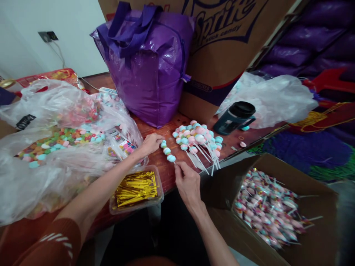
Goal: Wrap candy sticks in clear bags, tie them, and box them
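Soft, even indoor light, faint shadows, with blurred and stretched edges.

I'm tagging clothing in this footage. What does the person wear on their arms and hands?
The left hand and right hand are bare: no gloves, rings or watch visible. Both forearms are uncovered. A rust-brown sleeve with thin white stripes covers the left upper arm.

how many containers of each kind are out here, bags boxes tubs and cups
purple tote bag: 1
clear plastic bags: 2
cardboard boxes: 2
clear tub of gold twist ties: 1
dark lidded cup: 1
total: 7
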Tool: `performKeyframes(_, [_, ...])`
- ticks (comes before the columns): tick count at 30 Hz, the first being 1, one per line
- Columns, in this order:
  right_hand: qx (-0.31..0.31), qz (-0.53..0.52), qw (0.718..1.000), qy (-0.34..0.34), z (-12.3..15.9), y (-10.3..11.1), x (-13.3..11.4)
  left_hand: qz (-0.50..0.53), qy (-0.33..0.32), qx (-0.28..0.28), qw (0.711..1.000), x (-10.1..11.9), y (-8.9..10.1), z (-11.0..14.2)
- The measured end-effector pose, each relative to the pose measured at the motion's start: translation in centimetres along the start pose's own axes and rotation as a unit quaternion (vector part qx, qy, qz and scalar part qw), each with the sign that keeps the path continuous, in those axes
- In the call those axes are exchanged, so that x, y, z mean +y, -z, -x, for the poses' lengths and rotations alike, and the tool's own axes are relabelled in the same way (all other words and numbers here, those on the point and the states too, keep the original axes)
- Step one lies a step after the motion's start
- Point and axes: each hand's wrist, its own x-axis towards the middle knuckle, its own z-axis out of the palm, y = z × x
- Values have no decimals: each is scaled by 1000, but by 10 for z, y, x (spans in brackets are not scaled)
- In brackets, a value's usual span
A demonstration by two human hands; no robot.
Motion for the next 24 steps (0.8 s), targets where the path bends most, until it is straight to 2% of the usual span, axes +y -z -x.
performKeyframes(9, [0,-12,1000,1,2,1,1,15,11,-4,1000,-4,-1,1])
performKeyframes(24, [-84,-8,995,-55,-10,4,3,39,-27,-5,999,-9,-3,2])
